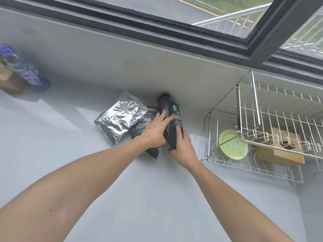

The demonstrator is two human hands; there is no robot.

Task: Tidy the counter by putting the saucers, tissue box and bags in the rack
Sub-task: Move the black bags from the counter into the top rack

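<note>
Far off to the left of the left hand, a blue packet leaned on a brown box at the table's edge. Just left of that hand lay a silver foil bag, partly over a flat black bag that the left hand rested upon. The left hand's fingers were spread against the side of an upright black bag, while the right hand gripped its lower end from the other side, fingers wrapped around it. To the right of the right hand stood the wire rack, its lower tier holding a green saucer and a wooden tissue box.
</note>
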